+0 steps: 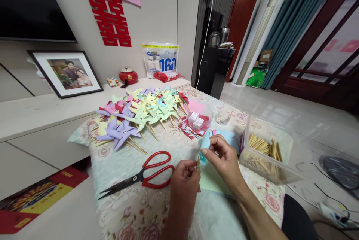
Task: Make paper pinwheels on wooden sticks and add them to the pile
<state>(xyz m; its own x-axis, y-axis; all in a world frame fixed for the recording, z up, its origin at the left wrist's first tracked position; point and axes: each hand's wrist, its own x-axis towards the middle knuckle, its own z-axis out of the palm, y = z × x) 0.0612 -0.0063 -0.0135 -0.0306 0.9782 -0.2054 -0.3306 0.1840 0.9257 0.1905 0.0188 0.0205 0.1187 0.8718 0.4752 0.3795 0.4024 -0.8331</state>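
My left hand (185, 176) pinches a thin wooden stick (198, 160) near its top. Against that end of the stick, my right hand (223, 154) holds a folded light-blue paper pinwheel (205, 143) between thumb and fingers. How the paper joins the stick is hidden by my fingers. Beneath my hands lie sheets of pale green paper (214, 180) and blue paper (228, 139). Left of my left hand rest scissors (157, 170) with red handles, their blades slightly apart. A heap of finished paper pinwheels (146, 107) in several colours covers the table's far left part.
A clear plastic box (263, 169) of wooden sticks stands at the right. Beyond my hands are a small clear packet (198, 120) and a round clear container (223, 117). A cabinet ledge (50, 114) with a framed photo (68, 73) borders the table's far left side.
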